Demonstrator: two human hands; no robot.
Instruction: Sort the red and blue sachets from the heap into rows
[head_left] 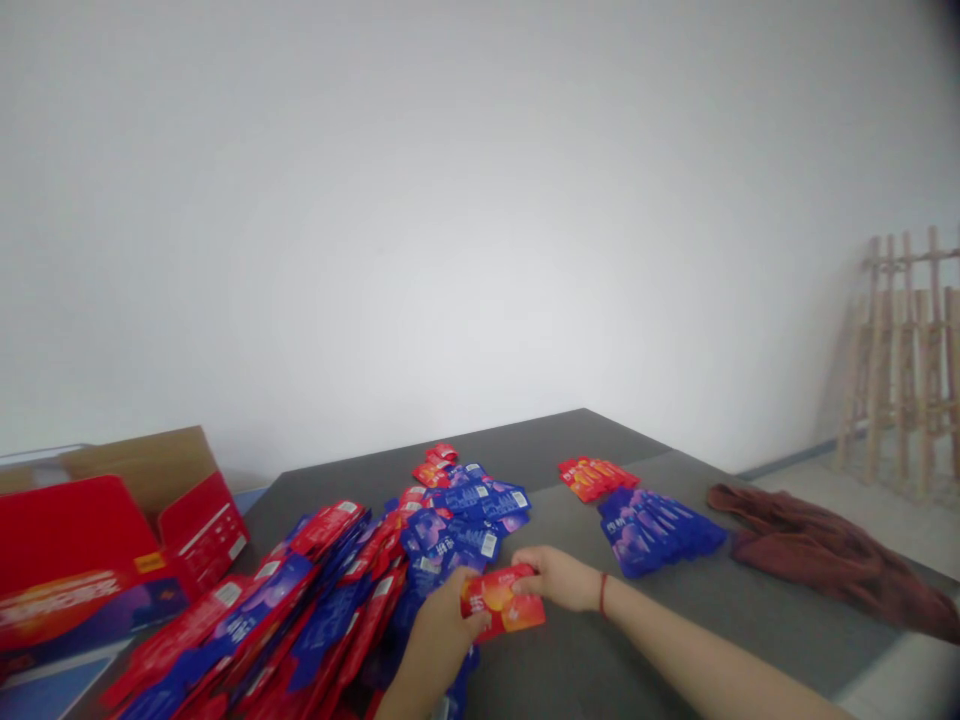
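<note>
Between my two hands is a red sachet (504, 600) with an orange and yellow picture facing up. My left hand (446, 615) pinches its left edge, thumb on top. On the right side my right hand (555, 580), with a thin red cord at the wrist, closes on its upper right corner. Just left of my hands lies a loose heap of blue sachets (450, 545) mixed with red ones. To the right sit a fanned row of blue sachets (656, 530) and, behind it, a smaller fanned group of red sachets (596, 478).
A large pile of red and blue sachets (300, 600) covers the table's left front. Beside it stands an open red carton (75, 560). A brown cloth (825, 555) lies over the right edge of the dark table (540, 445). Wooden racks (900, 350) lean against the wall.
</note>
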